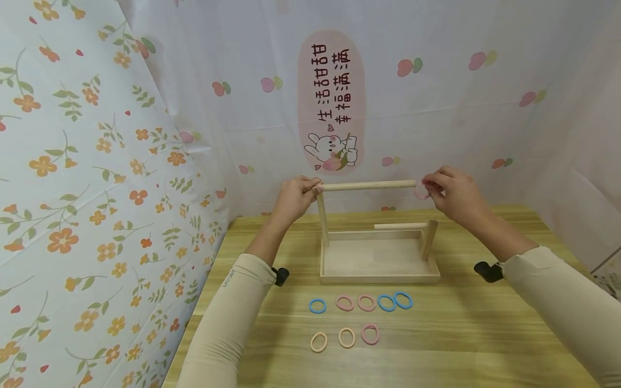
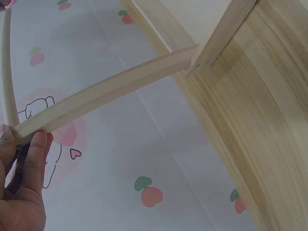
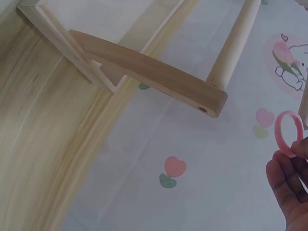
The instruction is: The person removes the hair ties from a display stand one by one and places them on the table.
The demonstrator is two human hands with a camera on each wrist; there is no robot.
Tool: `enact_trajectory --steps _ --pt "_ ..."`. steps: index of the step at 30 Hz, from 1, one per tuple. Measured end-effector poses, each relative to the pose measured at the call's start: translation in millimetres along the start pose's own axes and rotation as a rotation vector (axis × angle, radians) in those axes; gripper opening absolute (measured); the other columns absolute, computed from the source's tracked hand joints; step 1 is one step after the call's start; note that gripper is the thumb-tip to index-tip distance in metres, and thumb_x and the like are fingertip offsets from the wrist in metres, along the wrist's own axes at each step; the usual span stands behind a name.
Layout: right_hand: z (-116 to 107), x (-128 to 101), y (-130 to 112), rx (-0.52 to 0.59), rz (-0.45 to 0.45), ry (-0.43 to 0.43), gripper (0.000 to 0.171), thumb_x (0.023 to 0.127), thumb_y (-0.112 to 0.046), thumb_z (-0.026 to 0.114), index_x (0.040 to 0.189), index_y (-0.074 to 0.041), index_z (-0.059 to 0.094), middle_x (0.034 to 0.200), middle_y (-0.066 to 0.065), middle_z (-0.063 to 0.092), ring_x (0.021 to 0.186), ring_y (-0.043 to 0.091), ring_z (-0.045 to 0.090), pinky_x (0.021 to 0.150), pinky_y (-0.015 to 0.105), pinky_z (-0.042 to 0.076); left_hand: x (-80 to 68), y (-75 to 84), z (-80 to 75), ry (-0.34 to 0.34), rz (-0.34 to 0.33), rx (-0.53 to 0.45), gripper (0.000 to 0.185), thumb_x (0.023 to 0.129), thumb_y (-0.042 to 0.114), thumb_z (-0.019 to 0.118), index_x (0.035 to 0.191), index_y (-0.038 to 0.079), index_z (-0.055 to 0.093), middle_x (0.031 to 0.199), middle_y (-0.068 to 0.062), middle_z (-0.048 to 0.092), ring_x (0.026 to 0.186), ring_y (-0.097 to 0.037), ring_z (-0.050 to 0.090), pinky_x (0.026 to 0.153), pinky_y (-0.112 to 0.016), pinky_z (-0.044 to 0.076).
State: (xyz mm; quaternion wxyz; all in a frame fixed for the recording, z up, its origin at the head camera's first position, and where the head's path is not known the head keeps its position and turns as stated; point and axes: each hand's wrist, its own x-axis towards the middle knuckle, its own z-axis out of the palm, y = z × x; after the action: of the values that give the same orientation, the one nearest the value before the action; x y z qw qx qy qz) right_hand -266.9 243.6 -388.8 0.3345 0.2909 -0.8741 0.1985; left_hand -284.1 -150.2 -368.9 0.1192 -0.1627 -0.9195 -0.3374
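A wooden rack with a shallow tray base [image 1: 380,279] carries a tall left post [image 1: 323,221] with a long upper dowel [image 1: 370,185], and a shorter right post [image 1: 429,240] with a lower dowel [image 1: 400,226]. My left hand [image 1: 296,198] grips the top of the tall post, where the upper dowel joins it; in the left wrist view its fingers [image 2: 34,161] are on the post's end. Between thumb and fingers, my right hand [image 1: 456,195] pinches a pink ring [image 3: 279,131] right by the upper dowel's free end. Whether the ring encircles the tip, I cannot tell.
On the wooden table before the rack lie several loose rings: blue ones [image 1: 317,306], pink ones [image 1: 370,343] and pale orange ones [image 1: 318,350]. A printed cloth [image 1: 436,118] hangs close behind the rack, and a floral cloth [image 1: 111,215] borders the left side.
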Motion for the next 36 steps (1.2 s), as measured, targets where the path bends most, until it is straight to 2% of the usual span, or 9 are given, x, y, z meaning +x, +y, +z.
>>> enact_trajectory --steps 4,10,18,23,26,31,36 --pt "-0.5 -2.9 1.9 -0.002 0.006 -0.014 0.014 0.090 0.011 0.082 0.103 0.005 0.080 0.097 0.018 0.070 0.079 0.033 0.074 0.067 0.051 0.063 -0.1 0.3 0.6 -0.002 0.000 0.003 0.034 0.110 0.029 0.070 0.138 0.012 0.078 0.126 -0.014 0.080 0.091 -0.021 0.074 0.072 -0.026 0.054" --pt "3.2 -7.8 1.3 -0.029 -0.050 -0.019 0.018 0.086 0.008 0.087 0.100 0.001 0.080 0.097 0.017 0.067 0.081 0.032 0.068 0.066 0.047 0.057 -0.7 1.2 0.5 -0.015 -0.017 0.002 0.035 0.110 0.029 0.069 0.140 0.012 0.077 0.127 -0.015 0.079 0.092 -0.021 0.073 0.071 -0.024 0.053" --pt "6.0 -15.7 -4.0 0.002 -0.066 -0.093 0.020 0.084 0.007 0.090 0.099 0.000 0.079 0.099 0.013 0.070 0.085 0.034 0.072 0.069 0.050 0.063 -0.6 0.9 0.9 -0.004 -0.011 0.008 0.035 0.110 0.029 0.070 0.139 0.011 0.078 0.129 -0.015 0.079 0.095 -0.024 0.074 0.073 -0.027 0.054" --pt "7.9 -19.6 -5.4 0.047 -0.115 -0.143 0.019 0.085 0.004 0.092 0.096 -0.005 0.079 0.092 0.004 0.071 0.075 0.023 0.072 0.061 0.036 0.060 -1.5 1.6 1.5 -0.005 -0.021 -0.014 0.036 0.110 0.028 0.070 0.139 0.009 0.077 0.128 -0.016 0.078 0.095 -0.024 0.073 0.071 -0.025 0.053" --pt "8.7 -22.3 -8.3 0.073 -0.136 -0.161 0.019 0.086 0.004 0.091 0.096 -0.007 0.079 0.090 0.002 0.071 0.072 0.014 0.068 0.059 0.029 0.057 -1.4 2.0 1.9 -0.005 -0.032 -0.032 0.036 0.110 0.028 0.070 0.140 0.008 0.076 0.129 -0.016 0.078 0.094 -0.024 0.074 0.070 -0.024 0.053" --pt "10.6 -25.3 -12.3 0.086 -0.155 -0.207 0.019 0.087 0.006 0.090 0.096 -0.005 0.078 0.091 0.001 0.068 0.075 0.013 0.068 0.062 0.029 0.060 -1.9 3.4 1.0 -0.004 -0.032 -0.027 0.037 0.111 0.028 0.070 0.141 0.008 0.074 0.132 -0.016 0.078 0.097 -0.024 0.077 0.071 -0.023 0.055" --pt "8.9 -27.4 -18.7 0.113 -0.133 -0.277 0.015 0.091 0.004 0.087 0.098 -0.005 0.078 0.091 0.000 0.067 0.077 0.013 0.068 0.063 0.027 0.060 -2.5 3.5 0.5 -0.007 -0.036 -0.023 0.038 0.111 0.029 0.069 0.143 0.009 0.073 0.132 -0.016 0.077 0.097 -0.024 0.078 0.071 -0.024 0.056"
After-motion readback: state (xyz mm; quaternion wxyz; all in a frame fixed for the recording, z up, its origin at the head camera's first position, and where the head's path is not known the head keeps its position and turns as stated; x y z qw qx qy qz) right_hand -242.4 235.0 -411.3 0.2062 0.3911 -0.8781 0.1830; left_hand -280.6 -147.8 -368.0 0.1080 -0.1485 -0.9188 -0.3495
